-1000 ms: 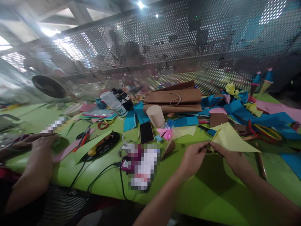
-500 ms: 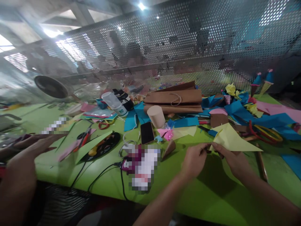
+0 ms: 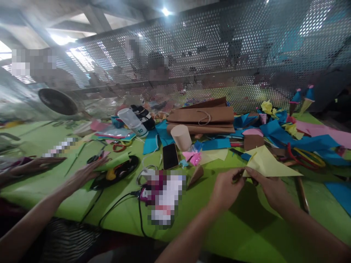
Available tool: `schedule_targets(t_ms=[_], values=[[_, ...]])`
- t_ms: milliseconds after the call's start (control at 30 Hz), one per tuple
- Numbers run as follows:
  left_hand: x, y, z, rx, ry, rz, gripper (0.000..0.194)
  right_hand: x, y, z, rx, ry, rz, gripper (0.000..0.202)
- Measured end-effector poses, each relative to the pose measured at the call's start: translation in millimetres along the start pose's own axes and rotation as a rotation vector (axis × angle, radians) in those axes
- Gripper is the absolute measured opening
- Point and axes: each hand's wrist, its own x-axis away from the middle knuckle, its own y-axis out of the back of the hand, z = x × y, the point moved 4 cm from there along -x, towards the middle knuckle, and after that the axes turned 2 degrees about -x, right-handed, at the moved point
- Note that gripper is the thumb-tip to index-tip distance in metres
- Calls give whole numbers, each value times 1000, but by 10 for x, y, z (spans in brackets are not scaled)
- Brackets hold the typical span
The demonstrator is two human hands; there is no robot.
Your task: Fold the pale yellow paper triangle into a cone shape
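My left hand [image 3: 227, 187] pinches the left corner of a piece of yellow paper [image 3: 270, 164] over the green table. Beside it, my right hand [image 3: 267, 185] grips the same corner between thumb and fingers. The paper is curled at that corner and spreads out flat toward the right. Its underside and some of my fingertips are hidden. Left of my hands, a small brown paper cone [image 3: 195, 176] lies on the table. A wooden stick [image 3: 303, 195] lies to the right, under the paper's far end.
At left, a co-worker's hand [image 3: 85, 173] reaches to green paper [image 3: 115, 160] on a black dish. A phone [image 3: 170, 156], a beige cylinder [image 3: 181, 137], folded brown paper [image 3: 201, 118], blue paper scraps [image 3: 287, 130] and scissors [image 3: 305, 157] lie beyond my hands. A cabled power strip [image 3: 146, 193] lies left.
The co-worker's arm at left has moved right, and its hand now touches the green paper. My hands stay on the yellow paper, almost unmoved.
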Motion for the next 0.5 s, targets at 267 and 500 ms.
schedule_targets(t_ms=[267,500], values=[[-10,120,38,-4,72,-184,40,-33,-88,-63,-24,136,141,38],[-78,204,178,296,220,-258,20,-81,238,69,252,556,-198,39]])
